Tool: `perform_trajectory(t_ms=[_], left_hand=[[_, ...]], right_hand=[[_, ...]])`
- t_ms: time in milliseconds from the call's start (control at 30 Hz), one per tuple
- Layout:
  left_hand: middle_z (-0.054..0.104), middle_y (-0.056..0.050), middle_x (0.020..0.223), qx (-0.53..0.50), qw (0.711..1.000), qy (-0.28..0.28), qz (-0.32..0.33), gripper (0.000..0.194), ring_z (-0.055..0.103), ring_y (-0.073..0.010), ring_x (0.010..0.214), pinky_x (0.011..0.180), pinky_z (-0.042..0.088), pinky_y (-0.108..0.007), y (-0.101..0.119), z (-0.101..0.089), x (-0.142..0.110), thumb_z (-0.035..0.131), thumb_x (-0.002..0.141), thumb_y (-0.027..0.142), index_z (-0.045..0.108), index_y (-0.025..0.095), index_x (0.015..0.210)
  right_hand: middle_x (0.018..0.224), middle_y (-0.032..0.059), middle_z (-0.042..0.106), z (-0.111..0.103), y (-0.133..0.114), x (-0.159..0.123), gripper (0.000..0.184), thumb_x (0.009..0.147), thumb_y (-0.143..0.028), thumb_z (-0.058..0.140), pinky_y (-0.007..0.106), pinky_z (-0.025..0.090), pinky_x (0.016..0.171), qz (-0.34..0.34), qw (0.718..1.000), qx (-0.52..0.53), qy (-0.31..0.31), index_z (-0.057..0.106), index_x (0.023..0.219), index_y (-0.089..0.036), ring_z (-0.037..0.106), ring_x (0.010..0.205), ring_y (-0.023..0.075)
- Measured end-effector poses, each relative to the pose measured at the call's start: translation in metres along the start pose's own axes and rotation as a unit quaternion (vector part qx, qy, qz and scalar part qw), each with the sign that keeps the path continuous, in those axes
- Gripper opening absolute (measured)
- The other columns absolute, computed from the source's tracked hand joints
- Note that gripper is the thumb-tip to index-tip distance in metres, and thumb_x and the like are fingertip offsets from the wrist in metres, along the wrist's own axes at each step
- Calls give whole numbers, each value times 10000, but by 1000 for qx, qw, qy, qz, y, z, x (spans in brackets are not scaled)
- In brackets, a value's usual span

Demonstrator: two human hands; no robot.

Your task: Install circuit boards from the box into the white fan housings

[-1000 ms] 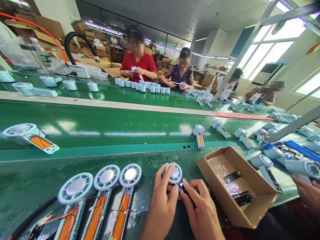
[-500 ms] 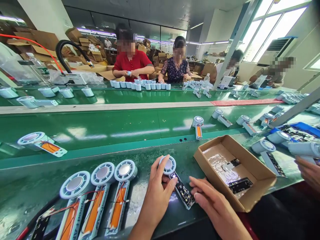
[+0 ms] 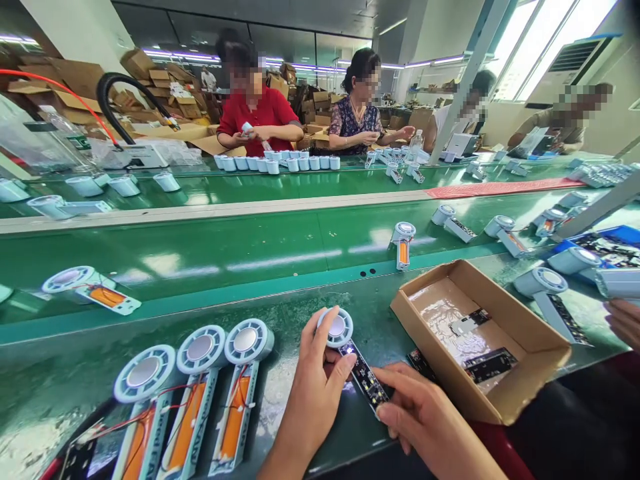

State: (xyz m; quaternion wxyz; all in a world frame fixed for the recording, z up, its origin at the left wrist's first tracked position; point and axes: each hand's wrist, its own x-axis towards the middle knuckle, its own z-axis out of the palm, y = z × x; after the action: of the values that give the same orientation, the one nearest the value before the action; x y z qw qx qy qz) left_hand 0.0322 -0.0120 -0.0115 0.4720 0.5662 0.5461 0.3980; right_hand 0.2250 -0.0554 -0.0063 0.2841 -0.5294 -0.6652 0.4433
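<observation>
My left hand [image 3: 314,380] grips the round white head of a small fan unit [image 3: 336,328] lying on the green bench, fingers curled round it. Its handle is open and shows a dark circuit board [image 3: 366,380] with lit points. My right hand [image 3: 417,417] pinches the lower end of that board. Three more open fan units [image 3: 200,387] with orange batteries and red wires lie in a row to the left.
A cardboard box [image 3: 520,400] with a few circuit boards sits right of my hands. More fan units [image 3: 403,241] lie on the green conveyor [image 3: 225,247]. Another person's hand [image 3: 625,320] is at far right. Several workers sit across the belt.
The lit board has been uncovered: my right hand slid from the fan's neck down to the board's lower end. My view dropped and shifted slightly; conveyor units drifted right.
</observation>
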Motion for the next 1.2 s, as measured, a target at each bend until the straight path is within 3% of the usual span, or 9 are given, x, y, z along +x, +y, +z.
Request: perform_trajectory(t_ms=[100, 200, 333, 467, 633, 900, 1067, 1200], left_hand=[[295, 13, 1555, -3, 1000, 9, 7, 572, 629, -105, 841, 891, 574, -331, 2, 1, 0, 569, 939, 208, 430, 440, 1443], [313, 10, 1544, -4, 1000, 21, 15, 568, 629, -100, 837, 877, 574, -315, 3, 3, 0, 577, 939, 198, 439, 439, 1434], [302, -13, 1549, -7, 1000, 27, 13, 573, 612, -99, 791, 830, 592, -315, 1, 5, -1, 589, 926, 195, 452, 417, 1437], [305, -25, 1553, -15, 999, 24, 20, 590, 605, -91, 753, 805, 599, -306, -1, 5, 0, 589, 921, 179, 451, 409, 1446], [307, -33, 1554, -22, 999, 26, 17, 616, 600, -96, 747, 836, 595, -326, -3, 6, 1, 592, 912, 155, 447, 407, 1455], [317, -18, 1556, -12, 999, 28, 11, 637, 592, -114, 757, 924, 568, -393, -4, 7, -2, 599, 912, 161, 437, 453, 1454], [301, -19, 1577, -17, 999, 24, 15, 645, 603, -112, 728, 948, 565, -415, -4, 8, 0, 598, 912, 167, 428, 462, 1460], [287, 0, 1585, -14, 999, 31, 23, 660, 634, -135, 817, 1008, 537, -440, -7, 10, 0, 601, 913, 167, 411, 477, 1463]], right_hand=[[1115, 107, 681, 7, 2, -6, 327, 975, -342, 589, 292, 630, 716, -91, 974, -188, 87, 652, 1261, -194, 734, 780, 189], [980, 114, 693, 15, 1, -9, 342, 1042, -386, 449, 278, 630, 602, -148, 923, -320, 155, 634, 1218, -158, 748, 732, 206], [902, 106, 696, 19, -7, -8, 361, 1068, -391, 367, 267, 598, 501, -176, 873, -416, 184, 625, 1159, -156, 747, 662, 208], [859, 78, 687, 15, -18, -5, 378, 1079, -409, 325, 244, 573, 485, -169, 876, -414, 182, 634, 1073, -192, 725, 601, 174], [815, 55, 668, 9, -25, -1, 375, 1072, -405, 344, 260, 574, 507, -139, 886, -424, 126, 624, 896, -227, 704, 580, 175], [932, 69, 683, -1, -24, -6, 251, 1053, -346, 422, 261, 584, 546, -116, 879, -457, 73, 639, 1099, -227, 735, 716, 192], [914, 68, 678, 1, -30, -5, 229, 1030, -293, 446, 258, 585, 551, -126, 868, -474, 76, 627, 1140, -204, 731, 691, 186], [825, 62, 654, 9, -35, 0, 259, 1017, -263, 388, 258, 538, 445, -146, 839, -513, 108, 615, 1101, -172, 703, 562, 178]])
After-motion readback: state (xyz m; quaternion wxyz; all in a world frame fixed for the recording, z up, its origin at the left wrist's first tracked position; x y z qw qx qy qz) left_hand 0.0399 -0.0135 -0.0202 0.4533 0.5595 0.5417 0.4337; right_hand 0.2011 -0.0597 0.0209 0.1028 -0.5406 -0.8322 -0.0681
